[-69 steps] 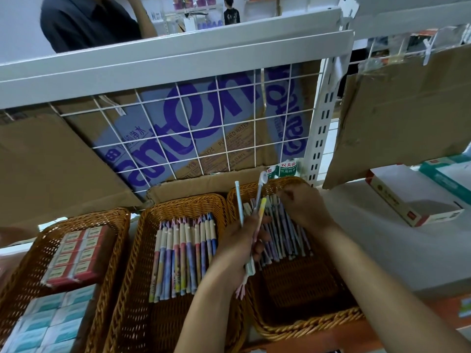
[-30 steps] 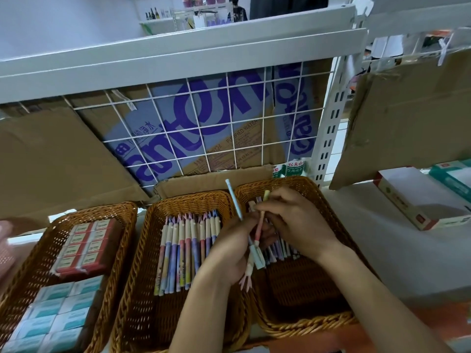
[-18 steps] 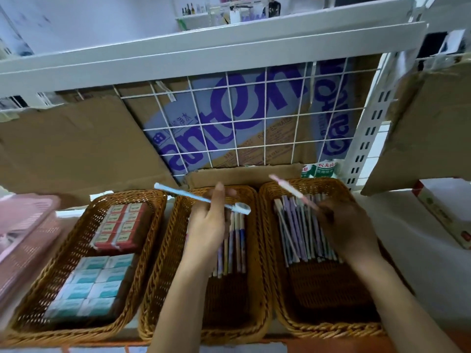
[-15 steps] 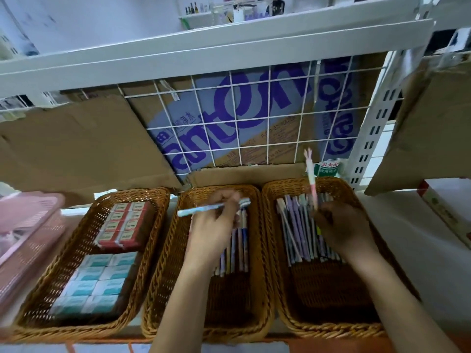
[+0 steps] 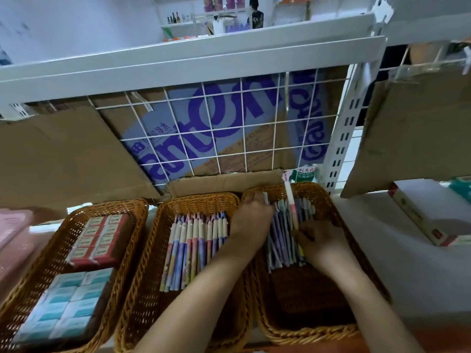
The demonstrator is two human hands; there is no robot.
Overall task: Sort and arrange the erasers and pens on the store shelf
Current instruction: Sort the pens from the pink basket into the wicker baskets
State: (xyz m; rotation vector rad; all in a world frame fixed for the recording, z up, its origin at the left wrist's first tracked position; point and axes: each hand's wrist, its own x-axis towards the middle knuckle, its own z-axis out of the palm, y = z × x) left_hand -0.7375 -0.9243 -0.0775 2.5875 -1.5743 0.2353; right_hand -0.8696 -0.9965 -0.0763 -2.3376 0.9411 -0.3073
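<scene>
STORE SHELF, STATIONERY AISLE: Three wicker baskets stand side by side on the shelf (image 5: 382, 250) in front of me. My right grip (image 5: 321, 241) is clamped on a pink pen (image 5: 291, 203), pinched at its near end above the right basket (image 5: 331, 336). The pen's long axis runs away from me, almost in line with the pens beneath it. It is tilted up, so its topped end points toward the cardboard (image 5: 216, 123) at the back and shows past the basket's far rim.

Under it a row of purple and grey pens (image 5: 281, 240) lies flat in the far half of that basket, long axes front to back. My left grip (image 5: 251, 221) sits at the basket's left wall, fingers curled down beside the row. A pale pen end (image 5: 265, 198) shows just past the fingertips, and I cannot tell whether the fingers are clamped on it or only touching it.

In the middle basket (image 5: 178, 198) a second row of pens (image 5: 196, 240) lies parallel, pointed ends toward the back. The left basket (image 5: 107, 205) holds red-wrapped erasers (image 5: 99, 235) at its far end and teal-wrapped erasers (image 5: 67, 301) nearer me, each in a tidy block. A white box (image 5: 418, 217) lies on the shelf to the right, well apart from the baskets.
</scene>
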